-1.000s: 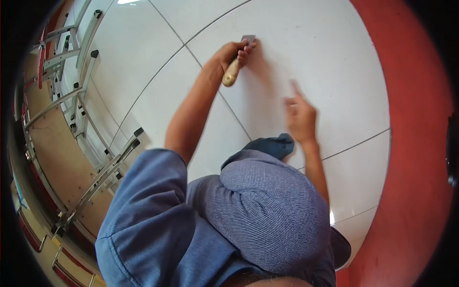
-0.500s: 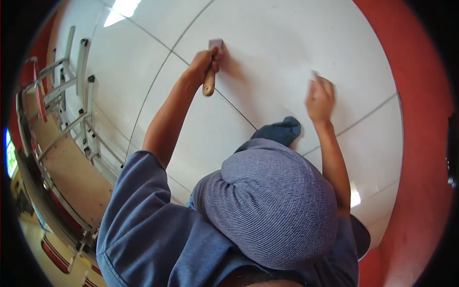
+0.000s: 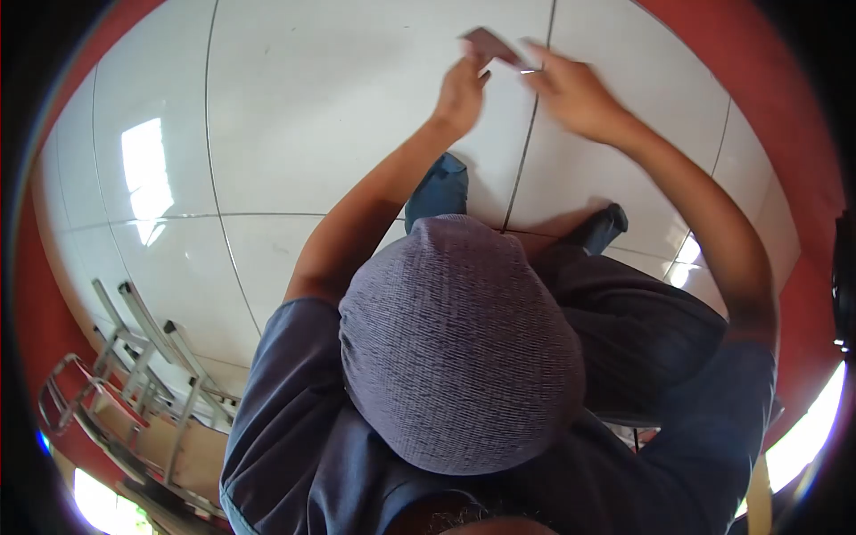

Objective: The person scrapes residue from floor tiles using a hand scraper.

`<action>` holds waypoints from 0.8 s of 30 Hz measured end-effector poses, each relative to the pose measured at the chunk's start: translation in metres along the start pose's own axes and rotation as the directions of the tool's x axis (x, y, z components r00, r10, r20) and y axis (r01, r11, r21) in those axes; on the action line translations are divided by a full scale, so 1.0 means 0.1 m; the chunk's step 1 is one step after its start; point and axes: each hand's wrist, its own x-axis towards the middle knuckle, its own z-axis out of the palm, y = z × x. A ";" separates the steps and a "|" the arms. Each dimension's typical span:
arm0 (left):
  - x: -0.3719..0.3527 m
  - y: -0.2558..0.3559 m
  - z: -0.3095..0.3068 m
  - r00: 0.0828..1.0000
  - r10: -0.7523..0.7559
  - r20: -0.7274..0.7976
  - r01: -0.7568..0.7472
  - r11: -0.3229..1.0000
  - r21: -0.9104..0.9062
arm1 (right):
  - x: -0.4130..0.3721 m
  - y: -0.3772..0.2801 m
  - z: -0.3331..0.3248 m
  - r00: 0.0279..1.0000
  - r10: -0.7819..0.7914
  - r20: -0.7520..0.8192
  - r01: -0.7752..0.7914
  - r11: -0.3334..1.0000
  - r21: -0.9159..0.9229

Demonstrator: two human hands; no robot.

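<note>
In the head view my left hand (image 3: 460, 96) is closed on a scraper, whose broad, flat blade (image 3: 493, 46) reaches out toward the right. Its wooden handle is mostly hidden by the hand now. From the right, my right hand (image 3: 575, 94) meets the blade's edge with fingers bent and pinched. A small shiny sliver (image 3: 530, 70) shows at these fingertips, right beside the blade; I cannot tell what it is. Both hands are above the white tiled floor (image 3: 357, 80), in front of the two dark shoes.
Two shoes in dark blue-grey, the left (image 3: 439, 187) and the right (image 3: 599, 228), stand on the tiles. Stacked chairs or desks with metal legs (image 3: 143, 330) are at the lower left. Red wall bands (image 3: 794, 187) border the floor. A knitted cap (image 3: 464, 348) fills the lower middle.
My left hand has lifted the scraper off the floor and brought it to my right hand, which has moved up to the blade. The view has turned, and both shoes now show.
</note>
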 end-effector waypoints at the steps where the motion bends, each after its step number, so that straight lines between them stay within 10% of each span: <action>1: -0.03 -0.14 0.04 0.957 0.188 0.223 -0.269 0.864 0.426 | -0.21 0.02 -0.30 0.974 0.227 -0.013 -0.227 0.973 0.034; 3: -0.05 -0.36 0.04 0.692 0.093 0.716 -0.721 0.149 0.677 | -0.63 0.26 -0.73 0.855 0.516 -0.055 -0.511 0.855 0.088; 6: 0.08 0.11 -0.25 0.673 -0.240 0.700 -0.740 -0.194 0.644 | -1.29 0.66 -0.97 0.743 0.663 -0.090 -0.652 0.748 0.128; 7: 0.20 0.07 -0.55 0.833 -0.028 0.552 -0.537 -0.282 0.795 | -1.54 0.75 -0.95 0.715 0.694 -0.081 -0.682 0.718 0.135; 10: 0.52 -0.03 -1.16 0.805 0.593 -0.007 0.146 -0.188 0.971 | -2.21 0.97 -0.73 0.559 0.829 0.038 -0.820 0.544 0.179; 13: 0.24 0.13 -0.75 0.833 0.237 0.499 -0.421 -0.312 0.851 | -2.74 1.12 -0.58 0.398 0.893 0.212 -0.900 0.334 0.281; 16: 0.25 0.22 -0.31 0.564 -0.511 0.649 -0.826 -0.331 0.457 | -3.26 1.21 -0.72 0.445 0.873 0.202 -0.881 0.387 0.271; 18: 0.53 0.14 -0.45 0.766 -0.231 0.601 -0.628 -0.470 0.620 | -3.61 1.23 -0.71 0.533 0.845 0.038 -0.831 0.514 0.214; 20: 1.12 0.05 -0.81 0.767 0.171 0.618 -0.521 -0.395 0.756 | -3.82 1.20 -0.60 0.448 0.894 -0.021 -0.838 0.428 0.338; 22: 1.11 0.27 -0.33 0.964 0.078 0.255 -0.166 -0.574 0.802 | -4.12 1.38 -0.26 0.436 0.892 -0.115 -0.849 0.451 0.275; 24: 1.10 0.46 -0.29 0.890 -0.121 0.440 -0.396 -0.682 0.615 | -4.19 1.34 0.15 0.429 0.869 -0.247 -0.879 0.465 0.108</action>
